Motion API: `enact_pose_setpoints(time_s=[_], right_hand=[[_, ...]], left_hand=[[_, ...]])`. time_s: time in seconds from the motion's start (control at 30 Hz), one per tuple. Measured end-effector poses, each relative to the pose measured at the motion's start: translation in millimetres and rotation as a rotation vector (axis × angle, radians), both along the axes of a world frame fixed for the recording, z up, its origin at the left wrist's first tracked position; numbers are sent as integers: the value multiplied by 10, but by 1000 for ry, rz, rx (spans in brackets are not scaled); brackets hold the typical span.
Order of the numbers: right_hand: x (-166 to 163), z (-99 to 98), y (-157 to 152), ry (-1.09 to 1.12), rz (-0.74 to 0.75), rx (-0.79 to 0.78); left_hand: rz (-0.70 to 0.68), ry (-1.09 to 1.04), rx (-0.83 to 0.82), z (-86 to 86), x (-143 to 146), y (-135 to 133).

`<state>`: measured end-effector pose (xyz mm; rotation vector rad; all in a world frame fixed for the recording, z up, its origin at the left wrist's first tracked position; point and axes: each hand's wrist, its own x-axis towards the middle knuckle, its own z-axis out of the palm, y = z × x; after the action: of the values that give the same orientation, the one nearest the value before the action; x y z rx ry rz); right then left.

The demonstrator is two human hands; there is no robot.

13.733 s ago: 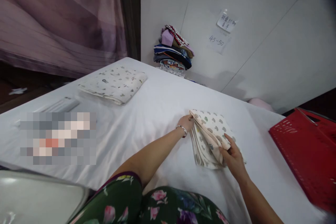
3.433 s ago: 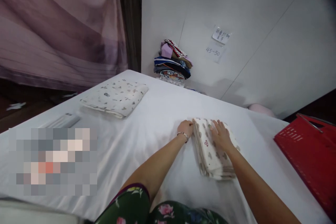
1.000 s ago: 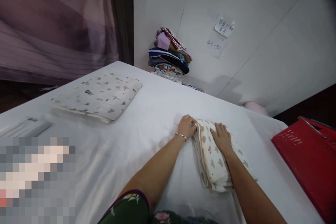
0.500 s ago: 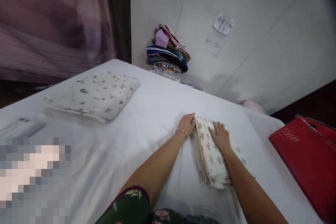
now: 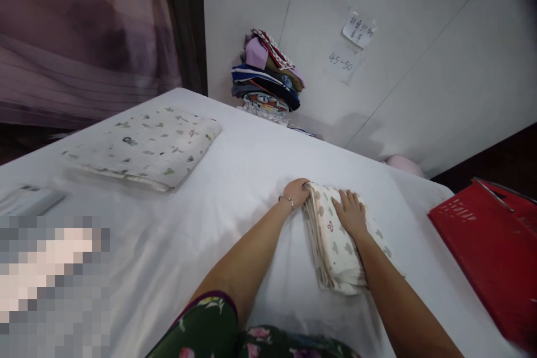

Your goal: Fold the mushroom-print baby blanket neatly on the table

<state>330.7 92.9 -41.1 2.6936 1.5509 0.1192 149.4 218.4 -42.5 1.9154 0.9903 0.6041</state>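
A thick folded cloth [image 5: 342, 251], cream with grey leaf-like shapes and a small red figure, lies on the white table. My left hand [image 5: 297, 193], with a bracelet at the wrist, grips its far left corner; the fingertips are partly hidden there. Flat on top of the same cloth rests my right hand [image 5: 351, 213], fingers stretched and slightly apart. Farther off to the left, a second folded cloth [image 5: 146, 145] with small green, black and red prints lies apart from both hands.
A red bag [image 5: 474, 257] with handles stands at the right edge of the white-covered table [image 5: 251, 162]. Beyond the far edge is a stack of folded clothes [image 5: 268, 75] by the wall. A flat white packet [image 5: 31, 200] lies at the left, above a blurred-out patch.
The view has shifted slightly, so everything sits a little differently in the picture. Both hands keep their places on the folded cloth.
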Motion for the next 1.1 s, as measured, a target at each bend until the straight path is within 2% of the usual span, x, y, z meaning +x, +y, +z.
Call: enact_pose_setpoints(time_s=[0.1, 0.2, 0.27, 0.37, 0.53, 0.73, 0.97, 1.1], right_hand=[[-7, 4, -3, 4, -4, 3], [-3, -4, -5, 3, -2, 6], [1, -9, -3, -2, -3, 4], [1, -7, 6, -4, -6, 2], [-15, 9, 13, 0, -9, 6], [-50, 32, -1, 3, 8, 30], [-56, 30, 11, 7, -3, 23], [-66, 41, 1, 3, 7, 42]], left_hand=[[0, -15, -9, 33, -90, -10], [96, 26, -29, 86, -194, -47], [152, 55, -105, 119, -251, -125], [114, 38, -234, 139, -268, -321], [92, -54, -333, 123, -132, -548], [211, -116, -396, 121, -40, -499], [196, -127, -530, 76, 55, -503], [247, -162, -549, 32, 54, -478]])
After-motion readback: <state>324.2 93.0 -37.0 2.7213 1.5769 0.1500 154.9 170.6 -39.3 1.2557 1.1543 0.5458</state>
